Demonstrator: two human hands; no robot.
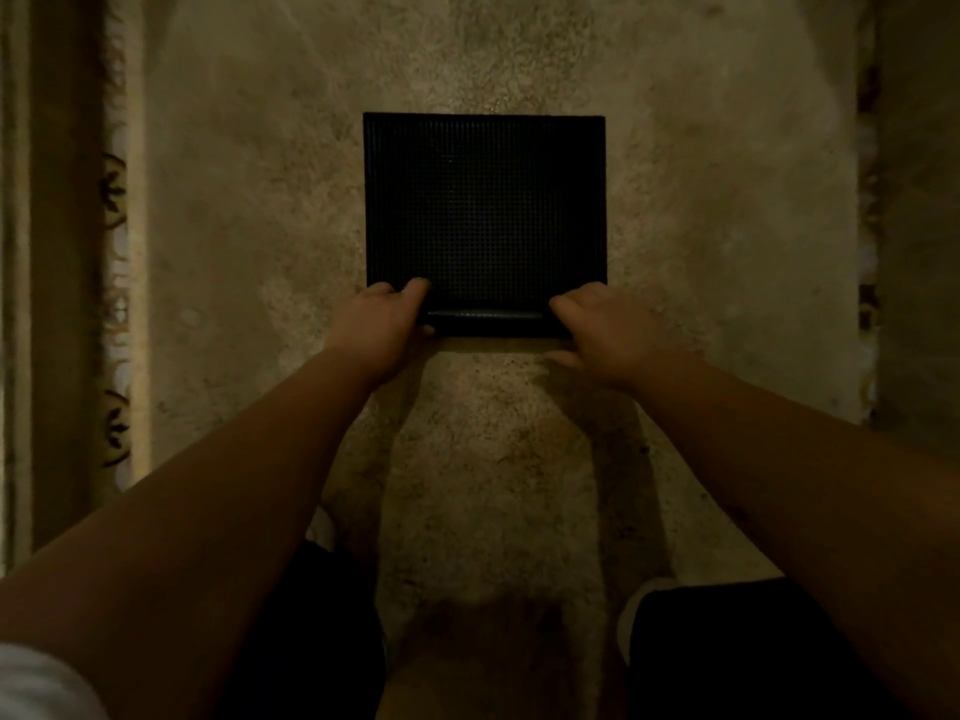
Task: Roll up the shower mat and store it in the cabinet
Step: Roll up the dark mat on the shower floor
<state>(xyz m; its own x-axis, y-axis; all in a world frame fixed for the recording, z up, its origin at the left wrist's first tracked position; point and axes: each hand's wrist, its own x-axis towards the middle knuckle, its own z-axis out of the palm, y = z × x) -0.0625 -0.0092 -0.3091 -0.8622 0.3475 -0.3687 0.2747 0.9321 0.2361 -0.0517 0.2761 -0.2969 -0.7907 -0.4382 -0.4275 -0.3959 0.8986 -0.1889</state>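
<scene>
A black square shower mat (485, 200) with a fine grid texture lies flat on the beige stone floor, straight ahead of me. Its near edge is curled up and over into a short roll between my hands. My left hand (382, 324) grips the near left corner of the mat, fingers on top. My right hand (602, 324) grips the near right corner the same way. The cabinet is not in view.
The mottled stone floor (493, 459) spreads around the mat. A patterned tile border (115, 252) and a wall edge run along the left. Another dark edge (914, 226) stands at the right. My dark trouser legs and feet show at the bottom.
</scene>
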